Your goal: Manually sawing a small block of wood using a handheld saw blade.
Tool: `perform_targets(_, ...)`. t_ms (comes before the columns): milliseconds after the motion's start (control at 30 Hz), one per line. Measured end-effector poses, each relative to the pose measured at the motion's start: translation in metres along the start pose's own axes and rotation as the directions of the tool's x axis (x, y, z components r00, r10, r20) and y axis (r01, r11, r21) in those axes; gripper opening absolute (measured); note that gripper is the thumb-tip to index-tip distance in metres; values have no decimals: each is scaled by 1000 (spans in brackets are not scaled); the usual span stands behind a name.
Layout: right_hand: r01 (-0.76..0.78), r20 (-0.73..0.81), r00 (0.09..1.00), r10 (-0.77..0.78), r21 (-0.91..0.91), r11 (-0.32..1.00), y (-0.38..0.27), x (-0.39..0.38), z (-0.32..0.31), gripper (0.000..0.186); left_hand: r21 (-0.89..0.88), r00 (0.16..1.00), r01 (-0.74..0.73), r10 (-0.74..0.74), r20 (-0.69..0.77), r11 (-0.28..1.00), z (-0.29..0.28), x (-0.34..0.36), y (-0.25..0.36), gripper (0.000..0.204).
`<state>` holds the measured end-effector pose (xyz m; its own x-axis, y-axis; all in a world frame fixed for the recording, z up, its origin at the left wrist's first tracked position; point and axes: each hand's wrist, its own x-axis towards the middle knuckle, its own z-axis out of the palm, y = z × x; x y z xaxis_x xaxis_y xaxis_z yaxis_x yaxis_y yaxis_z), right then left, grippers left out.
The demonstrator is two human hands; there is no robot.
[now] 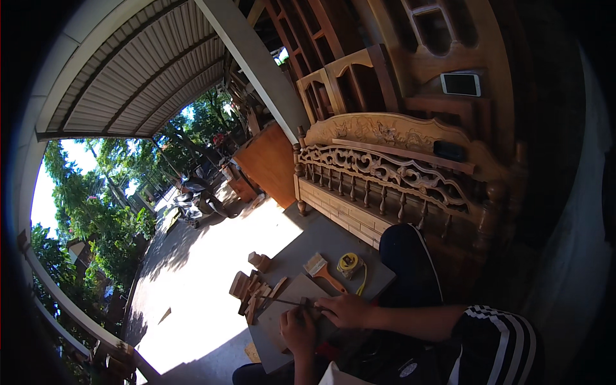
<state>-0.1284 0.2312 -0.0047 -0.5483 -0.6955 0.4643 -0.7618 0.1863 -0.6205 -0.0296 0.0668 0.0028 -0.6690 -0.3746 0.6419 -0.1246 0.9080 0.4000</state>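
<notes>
Left hand (297, 332): fingertips too dark to make out
Right hand (345, 310): what its fingertips touch, too small to tell
Dark strip (281, 300): one end lost at the hands
Wood pieces (240, 285): partly overlapped

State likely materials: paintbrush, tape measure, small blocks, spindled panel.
Paintbrush: brown handle, probably wood; pale tan bristles, natural or synthetic unclear.
Tape measure: yellow-and-dark case, likely plastic; yellow strip, perhaps coated metal.
Small blocks: tan-brown, flat-faced, seemingly bare wood.
Spindled panel: brown carving, turned spindles suggest wood; possibly varnished.
</notes>
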Motion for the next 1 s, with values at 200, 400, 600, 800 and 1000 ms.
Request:
perform_targets(200,12,-6,1000,-12,8,1000,3,-1,-1,29,8,1000,23,-23,4,1000,-3,0,9,20)
perform_targets(400,-9,-9,1000,10,43,999,-7,3,-10,30,1,994,111,-111,-7,994,-6,5,13,16)
perform_targets(600,-14,-53,999,13,-15,1000,-9,6,-3,22,-18,990,136,-135,41,991,-7,14,13,14)
perform_targets(800,-29,30,999,35,-166,986,-19,2,-8,20,-11,996,82,-82,-41,997,-3,11,15,15)
perform_targets(1000,-93,114,987,109,-130,987,-30,-20,-56,20,-65,982,189,-187,28,980,-1,7,16,16)
